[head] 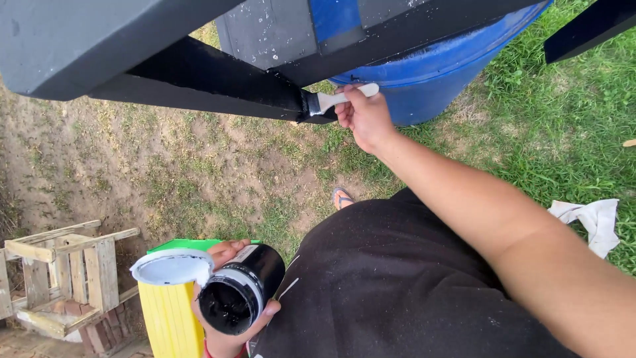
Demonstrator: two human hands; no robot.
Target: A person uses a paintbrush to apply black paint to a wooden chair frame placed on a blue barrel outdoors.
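My right hand [363, 114] is closed on the paintbrush [331, 103], bristles pressed to the black beam [218, 83] at its joint; my left hand [228, 298] grips the open paint can [240, 297], tilted toward me; tip it further and black paint could spill onto my shirt [397, 285].

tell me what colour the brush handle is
White, or pale cream; the head view shows the brush handle in the right hand.
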